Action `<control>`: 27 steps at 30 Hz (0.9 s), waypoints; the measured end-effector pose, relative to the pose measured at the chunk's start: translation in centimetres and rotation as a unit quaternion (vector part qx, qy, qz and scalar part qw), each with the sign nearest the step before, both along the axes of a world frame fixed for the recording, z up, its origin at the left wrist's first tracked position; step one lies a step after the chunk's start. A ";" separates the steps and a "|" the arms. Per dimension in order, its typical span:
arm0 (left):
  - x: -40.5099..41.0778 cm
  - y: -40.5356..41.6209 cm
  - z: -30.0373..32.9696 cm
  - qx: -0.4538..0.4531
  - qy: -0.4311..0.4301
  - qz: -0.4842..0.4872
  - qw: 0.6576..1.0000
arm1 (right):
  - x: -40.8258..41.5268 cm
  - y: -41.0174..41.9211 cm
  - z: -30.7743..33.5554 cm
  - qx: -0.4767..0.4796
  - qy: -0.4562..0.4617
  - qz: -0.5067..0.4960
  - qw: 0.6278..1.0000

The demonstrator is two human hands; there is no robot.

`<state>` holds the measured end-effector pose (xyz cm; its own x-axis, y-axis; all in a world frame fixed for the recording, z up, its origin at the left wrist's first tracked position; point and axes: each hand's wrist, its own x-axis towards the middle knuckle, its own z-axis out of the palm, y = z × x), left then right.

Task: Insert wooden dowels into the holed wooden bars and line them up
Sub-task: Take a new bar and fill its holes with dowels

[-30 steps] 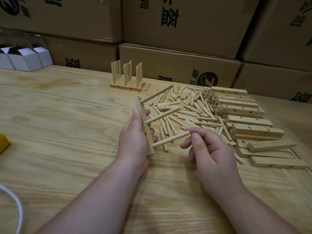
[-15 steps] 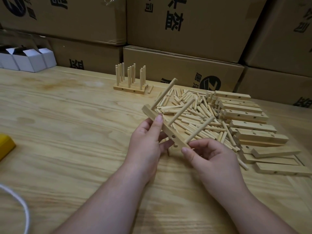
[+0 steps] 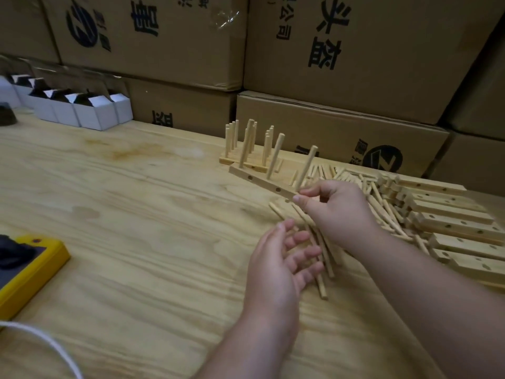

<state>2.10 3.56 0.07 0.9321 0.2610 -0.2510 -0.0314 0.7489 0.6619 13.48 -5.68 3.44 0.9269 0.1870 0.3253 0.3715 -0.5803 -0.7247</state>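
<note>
Above the table, right hand pinching the doweled bar, perhaps airborne; left hand slack-fingered.

Loose dowels lie left of stacked bars.

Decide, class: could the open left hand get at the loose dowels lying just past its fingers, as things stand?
Probably yes. The left hand is open and holds nothing, and the loose dowels lie on the table beside its fingertips. The right hand holds the dowelled bar farther back, out of the way.
</note>
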 end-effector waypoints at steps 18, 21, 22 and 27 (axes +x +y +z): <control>1.3 1.1 0.3 -0.076 0.017 -0.061 0.995 | 12.3 9.4 -2.5 -0.274 -0.021 -0.009 0.961; 1.1 1.1 0.1 -0.085 0.005 -0.066 0.994 | 13.4 9.6 -2.3 -0.291 -0.020 -0.021 0.956; 1.0 1.1 0.2 -0.086 0.001 -0.071 0.994 | 13.6 9.6 -2.3 -0.292 -0.020 -0.024 0.956; 0.9 1.3 0.3 -0.071 0.003 -0.093 0.993 | 14.3 9.7 -2.1 -0.301 -0.021 -0.043 0.953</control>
